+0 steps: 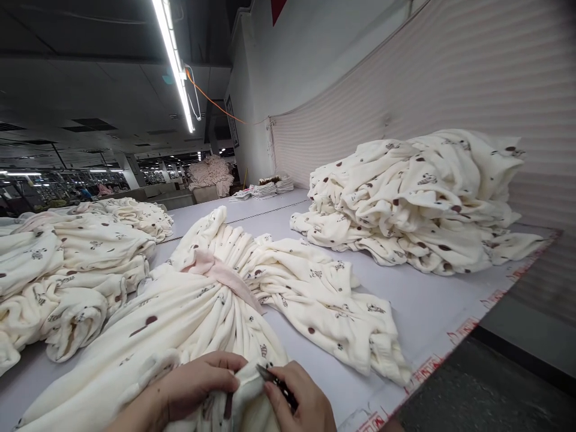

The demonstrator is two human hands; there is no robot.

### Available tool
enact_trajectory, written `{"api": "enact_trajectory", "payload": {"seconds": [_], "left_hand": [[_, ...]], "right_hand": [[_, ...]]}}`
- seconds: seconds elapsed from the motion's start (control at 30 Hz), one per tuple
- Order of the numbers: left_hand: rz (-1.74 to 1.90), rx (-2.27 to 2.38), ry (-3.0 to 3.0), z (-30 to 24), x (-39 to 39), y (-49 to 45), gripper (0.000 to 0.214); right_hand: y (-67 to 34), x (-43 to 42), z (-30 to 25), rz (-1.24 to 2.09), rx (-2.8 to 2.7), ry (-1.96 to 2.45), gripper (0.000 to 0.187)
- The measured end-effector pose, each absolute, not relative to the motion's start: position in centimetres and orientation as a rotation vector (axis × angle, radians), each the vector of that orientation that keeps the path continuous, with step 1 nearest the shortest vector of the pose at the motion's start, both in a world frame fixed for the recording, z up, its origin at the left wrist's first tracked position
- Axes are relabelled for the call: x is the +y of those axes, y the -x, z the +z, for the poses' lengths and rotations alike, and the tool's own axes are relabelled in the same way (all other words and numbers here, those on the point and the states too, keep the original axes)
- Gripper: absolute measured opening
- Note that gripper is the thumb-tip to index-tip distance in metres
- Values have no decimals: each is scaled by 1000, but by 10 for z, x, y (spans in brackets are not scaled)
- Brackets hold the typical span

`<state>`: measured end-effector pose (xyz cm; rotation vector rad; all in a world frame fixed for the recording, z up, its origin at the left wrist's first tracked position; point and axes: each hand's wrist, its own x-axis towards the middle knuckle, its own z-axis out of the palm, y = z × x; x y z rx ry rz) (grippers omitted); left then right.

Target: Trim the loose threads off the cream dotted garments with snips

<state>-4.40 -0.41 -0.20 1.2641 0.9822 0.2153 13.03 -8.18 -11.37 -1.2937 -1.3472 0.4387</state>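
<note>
My left hand (pixel 193 387) is closed, pinching a fold of the cream fleece garment (pixel 189 312) at the bottom of the view. That garment has small brown dots and a pink strip tied round its middle. Just to the right, my right hand (pixel 299 402) grips small dark thread snips (pixel 276 380), their metal tip touching the fabric between my hands. The garment lies bunched across the grey table (pixel 427 306).
A tall heap of the same cream garments (pixel 423 198) lies at the right by a ribbed wall. Another heap (pixel 67 270) lies at the left. Folded stacks (pixel 265 189) sit at the far end. The table edge (pixel 468 327) has red markings.
</note>
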Motion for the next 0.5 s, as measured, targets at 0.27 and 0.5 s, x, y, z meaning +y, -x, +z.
{"api": "enact_trajectory", "payload": {"seconds": [0.27, 0.5], "left_hand": [[719, 987, -1894, 21, -4, 42, 14], [216, 926, -2239, -19, -25, 7, 43]], "right_hand": [[-168, -91, -150, 489, -932, 1734, 26], [-162, -68, -147, 748, -967, 1458, 18]]}}
